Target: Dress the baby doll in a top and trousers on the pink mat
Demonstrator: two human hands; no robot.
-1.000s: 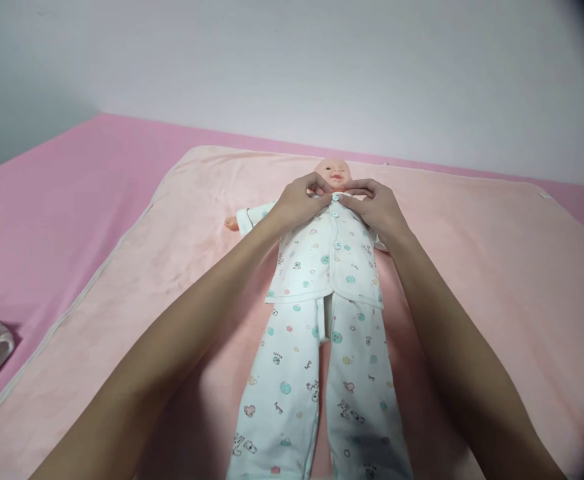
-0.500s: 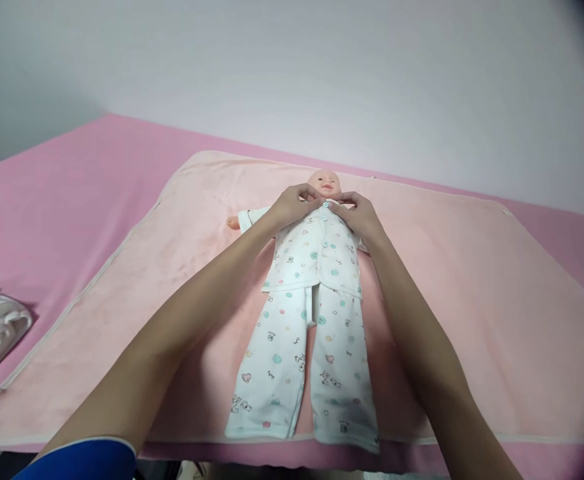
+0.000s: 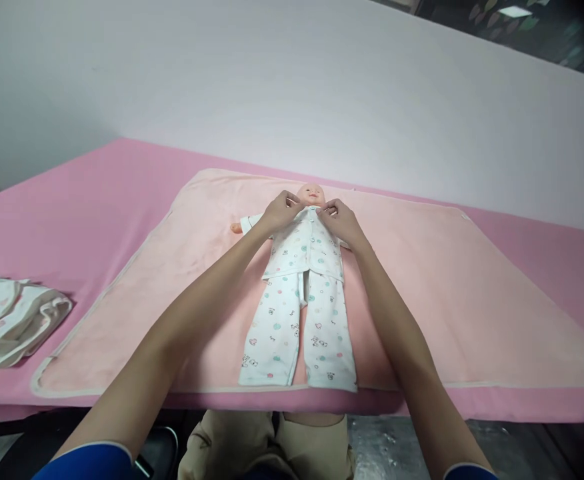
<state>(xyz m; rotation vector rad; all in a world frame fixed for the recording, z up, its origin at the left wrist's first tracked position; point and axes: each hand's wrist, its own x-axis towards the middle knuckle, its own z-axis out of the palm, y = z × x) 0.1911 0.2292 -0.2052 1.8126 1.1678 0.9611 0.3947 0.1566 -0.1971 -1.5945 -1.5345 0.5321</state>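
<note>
A baby doll (image 3: 312,194) lies on its back with its head toward the wall. It is dressed in a white printed shirt (image 3: 299,251) with buttons down the front, which is closed at the top. Printed trousers (image 3: 275,333) in the same pattern cover its legs. At the collar's left side, my left hand (image 3: 283,211) pinches the shirt fabric just below the doll's chin. My right hand (image 3: 341,220) has its fingers together on the collar's right side. The fingertips partly hide the neckline. One doll hand (image 3: 236,228) sticks out of the left sleeve.
Under the doll a light pink blanket (image 3: 452,300) is spread over a pink-covered table (image 3: 62,207). Folded printed cloth (image 3: 17,320) lies at the left edge. A pale wall (image 3: 252,87) rises behind. My legs (image 3: 267,443) show below the front edge.
My hands have drawn slightly apart, from the top button to the two sides of the collar. The view has tilted up, showing more wall and my legs.
</note>
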